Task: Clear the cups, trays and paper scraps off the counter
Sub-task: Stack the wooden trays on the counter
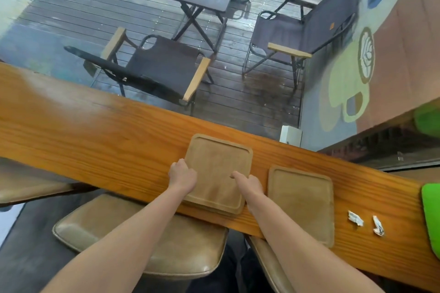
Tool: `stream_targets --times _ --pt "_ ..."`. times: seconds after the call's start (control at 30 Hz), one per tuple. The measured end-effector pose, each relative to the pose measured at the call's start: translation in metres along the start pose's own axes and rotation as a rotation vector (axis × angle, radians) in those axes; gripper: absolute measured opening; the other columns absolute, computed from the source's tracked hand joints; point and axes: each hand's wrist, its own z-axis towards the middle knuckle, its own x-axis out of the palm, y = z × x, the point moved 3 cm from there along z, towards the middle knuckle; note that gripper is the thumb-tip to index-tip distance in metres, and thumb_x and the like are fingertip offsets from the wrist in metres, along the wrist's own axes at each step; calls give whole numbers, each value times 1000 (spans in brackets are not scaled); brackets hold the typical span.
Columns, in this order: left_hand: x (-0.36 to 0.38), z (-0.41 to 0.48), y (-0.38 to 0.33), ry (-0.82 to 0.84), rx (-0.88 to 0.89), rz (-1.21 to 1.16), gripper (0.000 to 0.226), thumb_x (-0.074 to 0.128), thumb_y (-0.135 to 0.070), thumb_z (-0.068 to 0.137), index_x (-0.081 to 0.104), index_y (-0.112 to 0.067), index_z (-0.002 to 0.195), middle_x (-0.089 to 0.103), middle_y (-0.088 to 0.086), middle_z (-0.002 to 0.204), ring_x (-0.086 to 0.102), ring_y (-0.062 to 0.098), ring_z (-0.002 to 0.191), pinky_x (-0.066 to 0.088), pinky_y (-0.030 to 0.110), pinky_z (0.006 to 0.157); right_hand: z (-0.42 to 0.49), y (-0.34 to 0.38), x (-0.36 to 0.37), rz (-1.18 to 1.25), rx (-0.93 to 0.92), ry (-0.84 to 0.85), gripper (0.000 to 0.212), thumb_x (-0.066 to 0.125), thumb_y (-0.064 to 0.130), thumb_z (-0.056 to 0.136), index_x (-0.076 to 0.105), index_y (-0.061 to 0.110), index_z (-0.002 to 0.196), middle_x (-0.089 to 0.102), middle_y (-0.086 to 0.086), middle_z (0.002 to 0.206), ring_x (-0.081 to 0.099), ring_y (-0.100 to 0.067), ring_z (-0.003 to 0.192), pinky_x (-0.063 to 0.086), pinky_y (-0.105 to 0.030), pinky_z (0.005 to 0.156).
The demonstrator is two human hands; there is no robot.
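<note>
My left hand (182, 173) and right hand (248, 184) grip the stack (214, 162); one tray (302, 202) and two scraps (356, 218) are left to clear.

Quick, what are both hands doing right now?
Left hand: closed on the stacked trays, left edge.
Right hand: closed on their right edge, thumb on top.
</note>
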Motion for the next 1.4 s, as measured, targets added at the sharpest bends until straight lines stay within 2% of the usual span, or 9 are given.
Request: stream_targets --times 0.43,0.53,0.7,0.8,0.93,1.03,1.17,1.27,1.4 --pt "-2 6 5 85 -25 66 51 45 -21 99 38 -6 147 44 16 144 48 34 126 46 46 103 -8 -4 3 -92 -5 49 89 62 43 91 13 10 158 13 -8 165 27 -34 146 33 -46 111" --pt "-8 5 -2 134 -60 85 49 46 -23 98 39 -2 142 48 18 140 52 34 120 49 42 94 -16 -4 -9 -19 21 132 79 63 33 93 22 12 157 30 -10 160 38 -32 140 41 -45 108" --pt "-10 -21 -43 -62 16 133 63 52 -27 96 27 -4 148 35 21 149 34 42 135 35 49 107 -39 7 -52 -58 -41 142 47 56 28 98 46 12 142 52 -10 140 55 -25 111 52 -38 90" --pt "5 -42 -78 2 131 71 65 53 -25 97 24 -6 153 33 20 155 34 39 140 35 50 113 -54 9 -89 -56 -103 73 37 53 25 100 52 11 134 59 -14 128 60 -25 106 53 -35 81" --pt "30 -68 -113 77 229 35 53 51 -21 96 39 -7 145 47 16 143 51 33 124 47 45 99 -63 -1 -140 -3 -184 -29 16 49 19 102 58 12 112 64 -15 117 63 -27 95 55 -38 84" --pt "55 -86 -130 96 279 38 47 53 -19 95 45 -7 139 54 14 135 54 23 102 47 31 77 -60 -18 -171 52 -200 -53 14 49 20 101 59 14 110 63 -8 106 60 -22 88 55 -41 85" --pt "94 -103 -141 149 267 50 45 53 -24 95 47 -10 138 57 8 122 51 12 76 40 26 60 -49 -43 -207 126 -183 -97 11 51 20 98 58 16 106 62 -7 100 56 -21 80 49 -32 63" --pt "119 -110 -141 195 234 85 48 54 -29 96 44 -10 139 59 11 123 58 22 94 46 31 74 -39 -65 -225 154 -157 -141 15 51 20 97 58 15 109 59 -6 94 54 -21 78 45 -30 57" --pt "149 -123 -136 152 201 108 56 57 -23 94 35 -6 143 54 16 131 56 32 114 51 42 88 -23 -98 -236 97 -94 -169 26 54 26 97 57 14 119 61 -5 106 58 -22 91 52 -34 68"
